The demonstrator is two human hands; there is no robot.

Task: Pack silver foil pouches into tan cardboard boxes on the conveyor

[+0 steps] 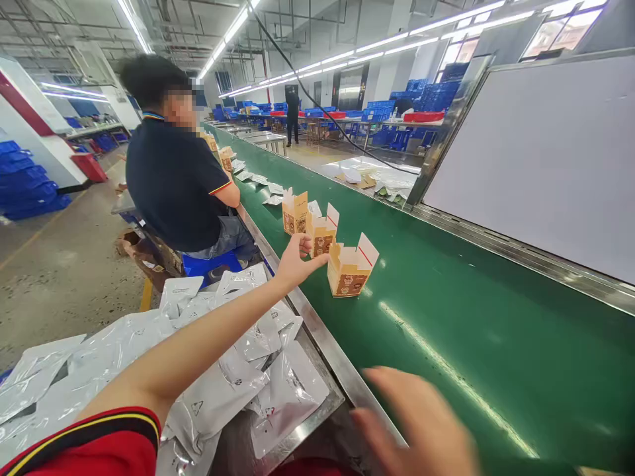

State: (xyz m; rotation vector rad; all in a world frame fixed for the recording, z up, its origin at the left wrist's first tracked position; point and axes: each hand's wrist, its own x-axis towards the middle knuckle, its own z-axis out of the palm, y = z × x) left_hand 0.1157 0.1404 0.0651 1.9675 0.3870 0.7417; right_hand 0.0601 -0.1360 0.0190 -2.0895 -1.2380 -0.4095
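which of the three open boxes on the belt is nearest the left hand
The middle box: the left hand reaches its base, the fingers about touching. The other boxes stand clear.

Bright ceiling tube lights [233,30]; glare streak on belt [446,370]; right hand [421,430] motion-blurred; edges distorted.

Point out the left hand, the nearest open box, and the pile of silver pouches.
left hand [296,259]: head view, on the palm by the thumb.
nearest box [348,277]: head view, on its front face.
pouches [233,370]: head view, on a pouch mid-pile.
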